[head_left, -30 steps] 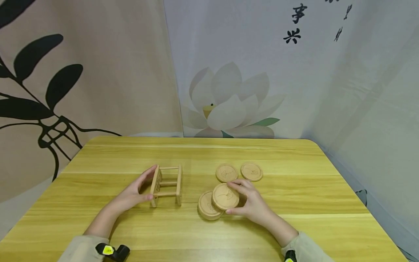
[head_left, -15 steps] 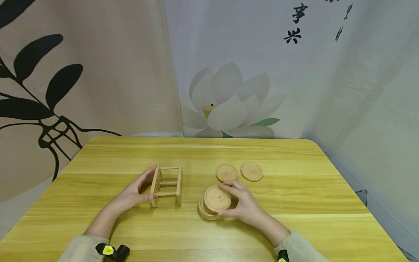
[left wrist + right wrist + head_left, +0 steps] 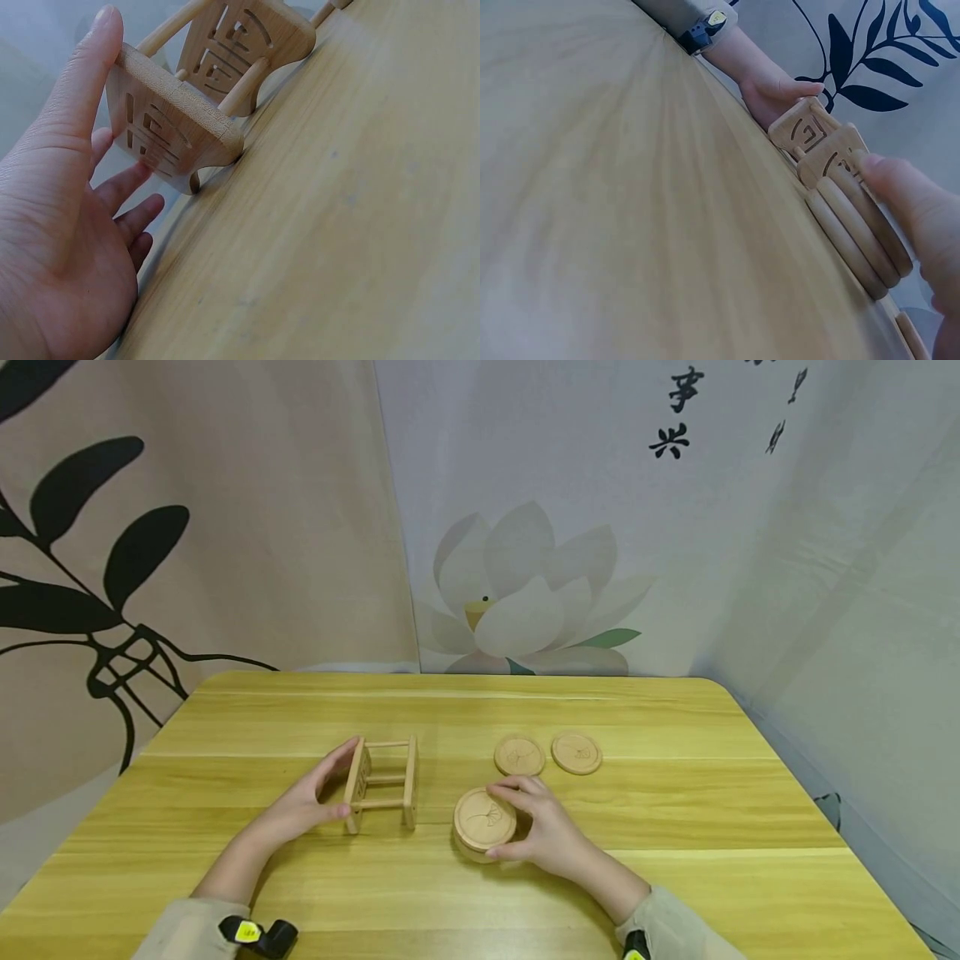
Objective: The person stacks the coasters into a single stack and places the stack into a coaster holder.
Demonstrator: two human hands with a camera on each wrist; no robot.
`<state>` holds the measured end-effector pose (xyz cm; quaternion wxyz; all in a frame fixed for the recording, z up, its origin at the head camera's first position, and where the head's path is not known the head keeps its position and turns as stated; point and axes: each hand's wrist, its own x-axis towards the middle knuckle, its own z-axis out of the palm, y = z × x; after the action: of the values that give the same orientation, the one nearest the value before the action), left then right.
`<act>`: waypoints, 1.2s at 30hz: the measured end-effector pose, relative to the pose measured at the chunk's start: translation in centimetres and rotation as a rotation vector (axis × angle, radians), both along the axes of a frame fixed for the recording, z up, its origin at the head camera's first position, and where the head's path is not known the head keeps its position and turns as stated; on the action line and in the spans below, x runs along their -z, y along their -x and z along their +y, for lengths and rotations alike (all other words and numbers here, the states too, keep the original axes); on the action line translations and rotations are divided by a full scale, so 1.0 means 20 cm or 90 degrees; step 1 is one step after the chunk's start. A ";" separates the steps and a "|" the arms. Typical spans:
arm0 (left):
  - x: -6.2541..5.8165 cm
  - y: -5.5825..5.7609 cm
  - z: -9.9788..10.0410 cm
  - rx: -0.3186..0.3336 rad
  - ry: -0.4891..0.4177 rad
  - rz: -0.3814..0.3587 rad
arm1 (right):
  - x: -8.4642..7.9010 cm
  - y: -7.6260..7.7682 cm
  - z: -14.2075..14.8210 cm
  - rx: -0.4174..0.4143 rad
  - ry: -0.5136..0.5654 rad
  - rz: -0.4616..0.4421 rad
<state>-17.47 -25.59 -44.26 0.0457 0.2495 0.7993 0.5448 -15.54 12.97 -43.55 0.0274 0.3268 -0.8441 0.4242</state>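
Observation:
A small wooden coaster rack [image 3: 409, 783], with two carved side panels joined by rods, stands on the table left of the middle. My left hand [image 3: 309, 795] holds its left panel, thumb at the near end and fingers toward the far end; in the left wrist view the thumb lies at a corner of that panel [image 3: 169, 112]. Right of the rack, a round wooden coaster [image 3: 483, 818] engraved with a plant tops a short stack. My right hand [image 3: 543, 828] pinches this top coaster between thumb and fingers. Two lower coasters [image 3: 845, 244] show beneath it in the right wrist view.
Behind the stack, two more coasters [image 3: 520, 755] [image 3: 577, 752] lie flat side by side. All of it is on a yellow wood-grain table [image 3: 720, 827]. A printed curtain [image 3: 300, 527] hangs behind the far edge.
My right hand has moved left with the coaster, from partly overlapping the stack to squarely over it. The left hand and the rack have stayed where they were.

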 end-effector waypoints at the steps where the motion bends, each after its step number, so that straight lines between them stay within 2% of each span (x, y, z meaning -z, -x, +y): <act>1: 0.00 0.00 0.00 0.000 0.001 0.000 | 0.00 0.00 0.00 0.000 -0.001 -0.003; 29: 0.00 -0.01 0.01 -0.005 0.011 0.005 | 0.02 0.00 0.00 0.005 -0.012 -0.031; 36: 0.00 0.00 0.01 -0.004 0.008 0.004 | 0.01 0.03 0.04 0.023 0.023 -0.018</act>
<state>-17.37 -25.43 -44.20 0.0430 0.2485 0.8034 0.5394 -16.05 13.82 -43.82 0.0290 0.3053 -0.8422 0.4434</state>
